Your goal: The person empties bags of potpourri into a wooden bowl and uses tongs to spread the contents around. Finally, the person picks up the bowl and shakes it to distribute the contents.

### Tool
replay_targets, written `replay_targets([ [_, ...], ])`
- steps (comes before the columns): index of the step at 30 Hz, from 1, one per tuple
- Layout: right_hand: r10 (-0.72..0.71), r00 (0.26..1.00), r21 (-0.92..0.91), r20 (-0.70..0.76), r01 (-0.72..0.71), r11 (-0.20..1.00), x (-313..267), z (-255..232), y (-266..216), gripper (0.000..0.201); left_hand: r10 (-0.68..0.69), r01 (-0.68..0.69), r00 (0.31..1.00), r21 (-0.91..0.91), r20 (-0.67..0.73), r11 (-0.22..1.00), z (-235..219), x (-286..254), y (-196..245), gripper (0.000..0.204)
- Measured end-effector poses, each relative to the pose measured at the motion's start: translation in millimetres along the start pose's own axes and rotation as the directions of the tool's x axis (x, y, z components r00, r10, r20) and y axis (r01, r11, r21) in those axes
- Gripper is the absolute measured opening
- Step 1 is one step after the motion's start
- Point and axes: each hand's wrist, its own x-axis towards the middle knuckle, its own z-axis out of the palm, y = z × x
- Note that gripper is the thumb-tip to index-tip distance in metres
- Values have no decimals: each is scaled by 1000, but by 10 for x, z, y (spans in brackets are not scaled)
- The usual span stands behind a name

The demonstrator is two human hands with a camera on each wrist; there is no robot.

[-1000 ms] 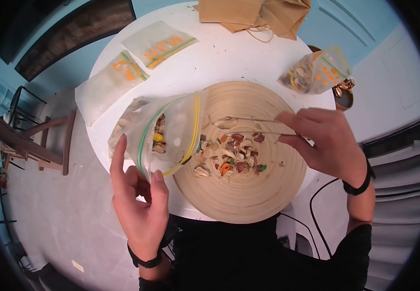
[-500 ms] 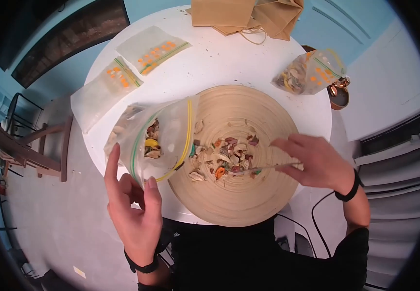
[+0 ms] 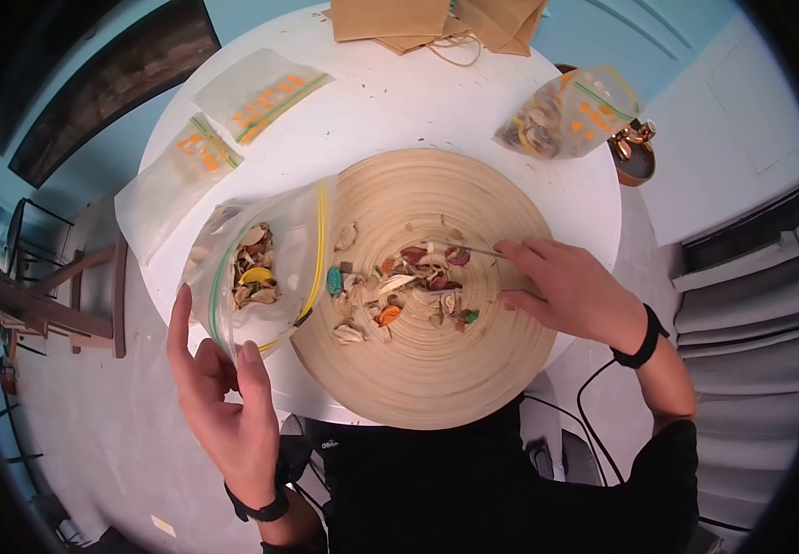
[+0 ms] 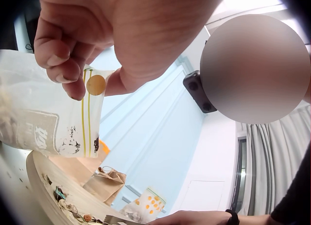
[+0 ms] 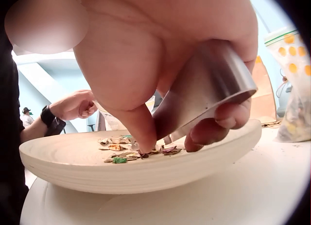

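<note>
My left hand (image 3: 233,406) pinches the lower edge of an open zip bag (image 3: 293,249) between thumb and fingers. Inside the bag lies a heap of dried potpourri (image 3: 253,268) with a yellow piece on it, and its mouth faces the round wooden plate (image 3: 418,388). My right hand (image 3: 570,286) holds metal tongs (image 5: 209,79), whose broad curved bend shows under the palm in the right wrist view. The tongs' arms reach over loose potpourri (image 3: 418,268) on the plate, where orange, teal and green pieces stand out. What sits between their tips is hidden.
Two flat zip bags, one nearer (image 3: 173,189) and one farther (image 3: 256,97), lie at the table's left. A filled zip bag (image 3: 561,115) stands back right, near a dark tray (image 3: 637,166). Brown paper bags (image 3: 390,18) are at the far edge. Small crumbs dot the white table.
The tongs have gone from near the bag's mouth, past the front of the pile, to its back right. My left hand keeps its grip on the bag. The head view has shifted slightly.
</note>
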Motion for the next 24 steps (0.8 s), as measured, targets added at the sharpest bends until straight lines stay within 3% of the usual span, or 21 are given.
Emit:
replay_targets([
  [6,49,994,78,96,-57,995,-30,-69,-35,42,0,-1,1000,-19,-22,1000,42,-2,15,60],
  [12,39,999,107,32,-42,993,-105,-32,-50,39,-11,9,999,-50,-30,999,72,-1,26,61],
  [24,0,997,-10,-83,0,1000,-184,41,-92,24,-2,2,1000,-51,-1,999,26,6,48,64],
])
